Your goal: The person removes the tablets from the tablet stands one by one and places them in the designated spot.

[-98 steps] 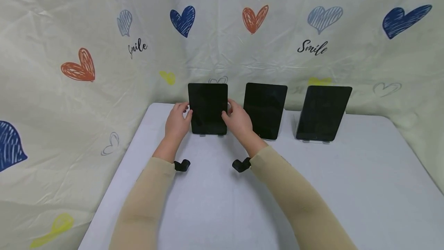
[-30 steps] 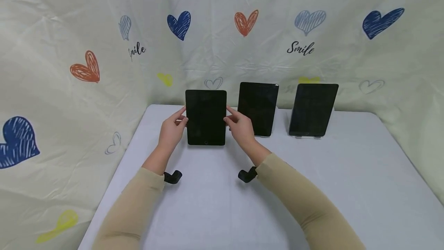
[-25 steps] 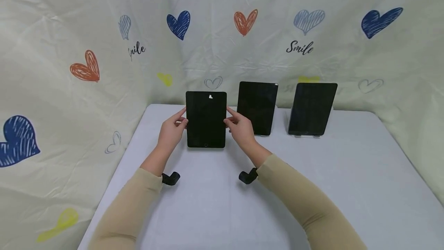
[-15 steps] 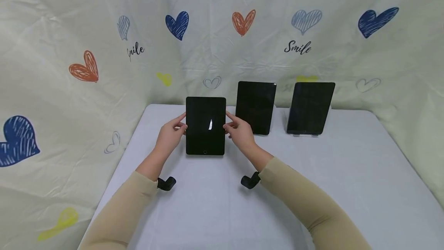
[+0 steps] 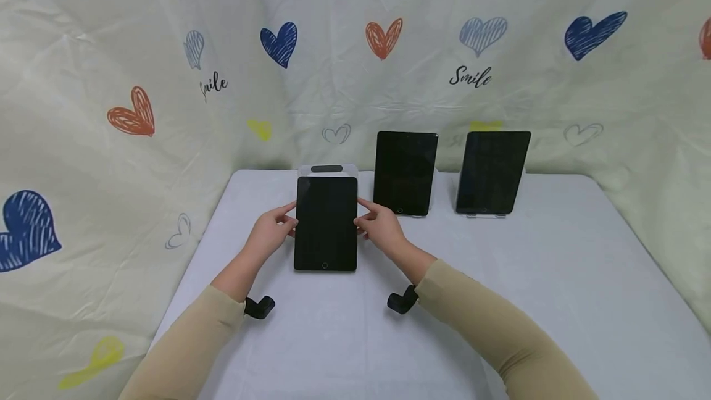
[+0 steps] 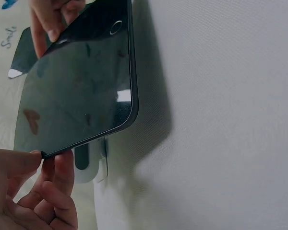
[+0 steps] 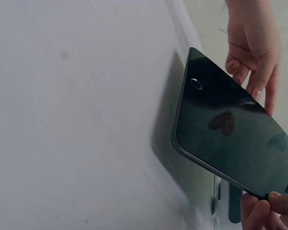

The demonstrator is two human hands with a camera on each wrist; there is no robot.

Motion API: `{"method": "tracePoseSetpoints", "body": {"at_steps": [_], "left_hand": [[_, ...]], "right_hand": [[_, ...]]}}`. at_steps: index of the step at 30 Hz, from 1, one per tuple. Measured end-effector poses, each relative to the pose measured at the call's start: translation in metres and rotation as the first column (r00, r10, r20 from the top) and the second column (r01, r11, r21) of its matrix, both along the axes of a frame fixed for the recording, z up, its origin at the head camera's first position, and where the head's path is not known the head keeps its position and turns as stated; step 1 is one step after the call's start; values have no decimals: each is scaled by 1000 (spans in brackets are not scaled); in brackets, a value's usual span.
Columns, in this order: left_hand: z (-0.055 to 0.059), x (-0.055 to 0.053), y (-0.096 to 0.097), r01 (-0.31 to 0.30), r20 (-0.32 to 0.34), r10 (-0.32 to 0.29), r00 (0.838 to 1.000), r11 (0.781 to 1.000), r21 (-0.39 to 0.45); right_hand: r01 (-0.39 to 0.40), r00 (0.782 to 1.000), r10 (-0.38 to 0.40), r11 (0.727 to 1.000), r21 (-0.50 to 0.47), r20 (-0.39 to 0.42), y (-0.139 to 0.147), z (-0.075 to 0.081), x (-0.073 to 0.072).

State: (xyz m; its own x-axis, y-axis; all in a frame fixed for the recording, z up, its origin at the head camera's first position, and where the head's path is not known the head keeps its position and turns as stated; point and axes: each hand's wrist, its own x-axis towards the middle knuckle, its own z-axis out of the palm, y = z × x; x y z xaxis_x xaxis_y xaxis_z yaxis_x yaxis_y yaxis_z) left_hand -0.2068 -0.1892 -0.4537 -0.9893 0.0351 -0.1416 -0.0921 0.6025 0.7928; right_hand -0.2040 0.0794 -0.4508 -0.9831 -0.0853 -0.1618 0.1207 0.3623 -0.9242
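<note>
Black tablet (image 5: 326,224) is being held before a stand (image 5: 349,170).
Its edges are being pinched by left hand (image 5: 269,232) and right hand (image 5: 382,227) above the surface (image 5: 311,338); removal is seemingly being completed, release awaited.

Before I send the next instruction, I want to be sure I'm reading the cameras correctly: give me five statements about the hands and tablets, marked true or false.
1. The left hand and right hand grip opposite sides of the same tablet. True.
2. That tablet lies flat on the table. False: both hands hold it tilted, raised off the table.
3. A stand with a dark strip shows behind the held tablet. True.
4. The held tablet is lit up. False: it is dark, apart from reflections in the wrist views.
5. A second tablet and a third tablet are propped up to its right. True.
</note>
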Motion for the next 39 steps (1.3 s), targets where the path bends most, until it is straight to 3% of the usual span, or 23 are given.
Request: {"method": "tracePoseSetpoints", "body": {"at_steps": [10,19,29,33,39], "left_hand": [[-9,3,4,38,113,-34,993,999,-29],[-18,7,1,76,177,-66,982,996,-52],[-25,14,-12,166,214,-135,967,977,-137],[-25,16,-13,181,207,-148,967,972,-149],[-27,20,-14,200,190,-169,967,967,-156]], "right_hand": [[-7,995,5,1000,16,104,4,-11,2],[-72,982,69,997,12,178,5,-17,3],[-119,941,109,993,13,321,-2,-22,11],[-120,938,108,993,16,328,-4,-22,13],[-145,934,99,983,109,344,-7,-19,16]]}}
